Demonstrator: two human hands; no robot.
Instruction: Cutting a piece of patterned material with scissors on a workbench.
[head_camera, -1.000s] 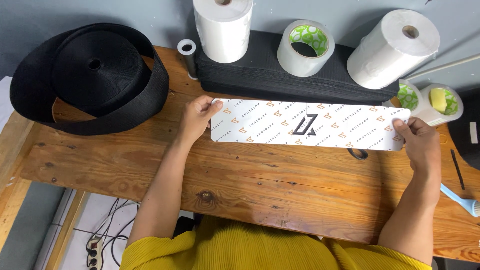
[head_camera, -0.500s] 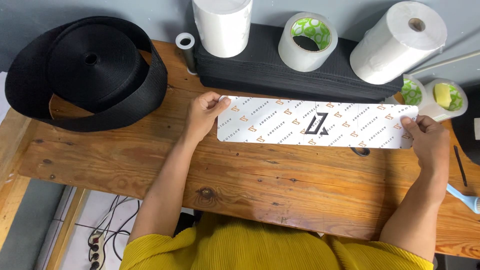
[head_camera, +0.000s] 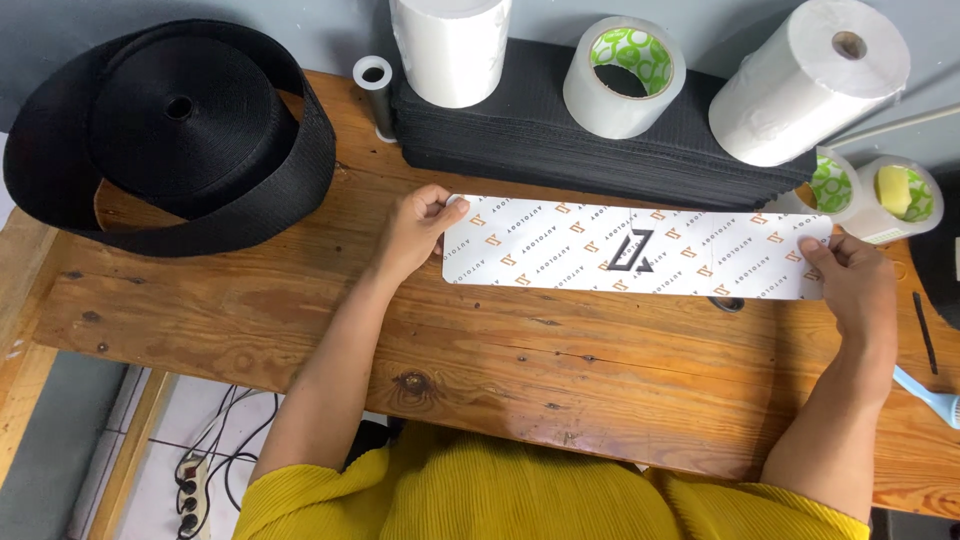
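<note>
A big coil of black webbing lies at the far left of the wooden worktop. The left hand has its grip pinched on the left end of a long white printed strip; the right hand pinches the right end. The strip is stretched flat just over the worktop, before a black stack. The step looks like straightening it; next it likely needs both ends kept level.

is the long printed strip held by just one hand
No, the left hand grips one end of the printed strip and the right hand the other.
</note>
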